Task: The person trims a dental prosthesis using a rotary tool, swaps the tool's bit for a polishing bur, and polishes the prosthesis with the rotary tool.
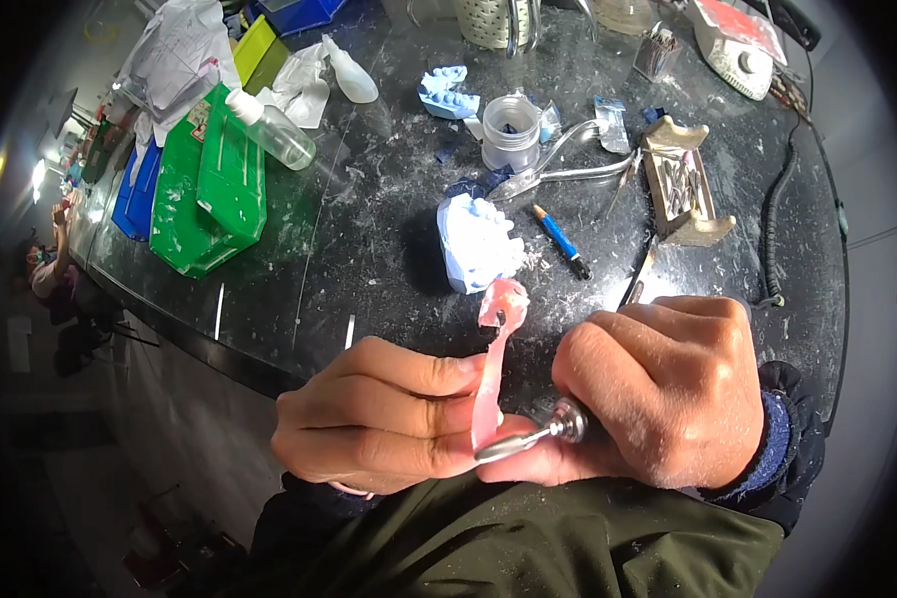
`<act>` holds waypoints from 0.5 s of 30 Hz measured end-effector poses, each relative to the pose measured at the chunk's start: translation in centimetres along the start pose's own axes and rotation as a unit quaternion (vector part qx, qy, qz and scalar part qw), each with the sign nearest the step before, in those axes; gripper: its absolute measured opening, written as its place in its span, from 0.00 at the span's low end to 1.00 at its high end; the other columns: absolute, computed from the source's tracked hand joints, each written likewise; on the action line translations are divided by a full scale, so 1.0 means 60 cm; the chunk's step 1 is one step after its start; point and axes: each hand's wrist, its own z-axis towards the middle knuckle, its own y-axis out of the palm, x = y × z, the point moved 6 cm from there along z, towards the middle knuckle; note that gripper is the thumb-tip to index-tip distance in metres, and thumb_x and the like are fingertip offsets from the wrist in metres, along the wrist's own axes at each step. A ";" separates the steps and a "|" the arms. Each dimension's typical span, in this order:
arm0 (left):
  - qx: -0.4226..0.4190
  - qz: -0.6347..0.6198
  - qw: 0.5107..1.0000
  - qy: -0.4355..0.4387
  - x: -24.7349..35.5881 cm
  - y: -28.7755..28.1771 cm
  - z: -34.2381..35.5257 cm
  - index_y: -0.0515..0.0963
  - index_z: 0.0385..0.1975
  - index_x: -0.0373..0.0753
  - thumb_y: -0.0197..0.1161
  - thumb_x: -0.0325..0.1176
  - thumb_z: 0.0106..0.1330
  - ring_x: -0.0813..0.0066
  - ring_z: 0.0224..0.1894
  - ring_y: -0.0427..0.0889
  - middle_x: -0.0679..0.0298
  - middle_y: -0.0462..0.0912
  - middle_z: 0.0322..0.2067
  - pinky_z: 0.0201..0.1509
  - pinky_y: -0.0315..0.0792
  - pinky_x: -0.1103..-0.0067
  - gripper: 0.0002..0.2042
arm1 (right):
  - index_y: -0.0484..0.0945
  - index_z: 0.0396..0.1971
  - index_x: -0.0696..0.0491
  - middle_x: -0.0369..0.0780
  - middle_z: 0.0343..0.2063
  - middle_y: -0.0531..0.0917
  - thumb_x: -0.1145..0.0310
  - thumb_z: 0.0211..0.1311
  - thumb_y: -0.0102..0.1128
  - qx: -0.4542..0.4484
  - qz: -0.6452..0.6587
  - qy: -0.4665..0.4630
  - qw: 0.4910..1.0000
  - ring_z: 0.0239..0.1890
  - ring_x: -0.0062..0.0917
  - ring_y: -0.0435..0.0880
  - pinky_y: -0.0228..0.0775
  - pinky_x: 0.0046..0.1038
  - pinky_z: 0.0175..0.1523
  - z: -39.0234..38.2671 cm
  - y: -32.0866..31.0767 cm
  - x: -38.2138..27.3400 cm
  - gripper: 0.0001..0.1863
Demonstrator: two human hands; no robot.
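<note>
My left hand [374,414] pinches a thin pink denture plate [490,389] between its fingers, near the front edge of the bench. The plate is held on edge, and its far end is rounded with a gap in it. My right hand [668,389] is curled round a shiny metal tool [528,439], whose handle is mostly hidden in the fist. The tool's leaf-shaped tip touches or nearly touches the plate's near end, beside my right thumb. Just beyond the plate stands a pale blue dental cast [473,244] with whitish teeth.
Past the cast lie a blue pencil [558,239], silver pliers [568,169], a clear jar [510,135] and a smaller blue cast [448,92]. A bur holder [683,184] and coiled cord [775,219] are at right. Green bins [209,189] and a spray bottle [274,132] stand left.
</note>
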 end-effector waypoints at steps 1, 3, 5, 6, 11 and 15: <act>-0.004 0.005 1.000 -0.023 0.001 0.001 0.003 0.76 0.22 0.46 0.72 0.29 0.46 0.76 0.26 0.76 0.76 0.78 0.22 0.43 0.70 0.82 0.09 | 0.64 0.12 0.50 0.31 0.08 0.63 0.44 0.38 0.70 -0.009 0.013 0.012 1.000 0.08 0.18 0.68 0.55 0.22 0.12 -0.002 0.002 0.003 0.28; -0.009 0.009 0.999 -0.046 0.000 0.004 0.001 0.75 0.24 0.46 0.72 0.30 0.47 0.75 0.27 0.75 0.75 0.77 0.21 0.43 0.70 0.81 0.10 | 0.64 0.12 0.50 0.31 0.08 0.63 0.44 0.39 0.70 -0.018 0.025 0.024 0.999 0.08 0.18 0.68 0.55 0.22 0.12 -0.003 0.003 0.006 0.28; 0.001 0.001 0.999 -0.041 0.000 0.004 -0.009 0.74 0.25 0.45 0.72 0.32 0.48 0.75 0.26 0.74 0.75 0.75 0.19 0.50 0.68 0.76 0.11 | 0.65 0.12 0.50 0.31 0.08 0.64 0.45 0.39 0.71 -0.025 -0.017 -0.020 0.999 0.08 0.19 0.69 0.55 0.22 0.12 0.000 0.002 -0.004 0.27; 0.001 0.002 0.999 -0.041 0.000 0.008 -0.011 0.74 0.25 0.45 0.72 0.32 0.48 0.75 0.26 0.74 0.75 0.75 0.19 0.50 0.68 0.76 0.11 | 0.65 0.12 0.50 0.31 0.08 0.64 0.45 0.39 0.71 -0.024 -0.017 -0.020 0.999 0.08 0.19 0.69 0.55 0.22 0.12 0.000 0.001 -0.005 0.27; -0.056 0.032 0.998 -0.007 0.000 -0.003 0.006 0.73 0.23 0.46 0.72 0.37 0.49 0.79 0.25 0.74 0.75 0.73 0.18 0.63 0.56 0.63 0.12 | 0.65 0.13 0.50 0.32 0.08 0.65 0.47 0.39 0.72 -0.030 0.035 0.031 0.998 0.09 0.20 0.70 0.57 0.23 0.12 -0.003 0.005 0.007 0.26; -0.021 0.029 0.999 -0.007 0.003 0.001 -0.002 0.73 0.21 0.48 0.73 0.34 0.47 0.79 0.27 0.74 0.74 0.73 0.19 0.61 0.63 0.62 0.11 | 0.66 0.13 0.50 0.32 0.09 0.66 0.47 0.39 0.71 -0.039 0.035 0.013 0.999 0.09 0.20 0.70 0.57 0.23 0.13 -0.001 0.007 0.004 0.26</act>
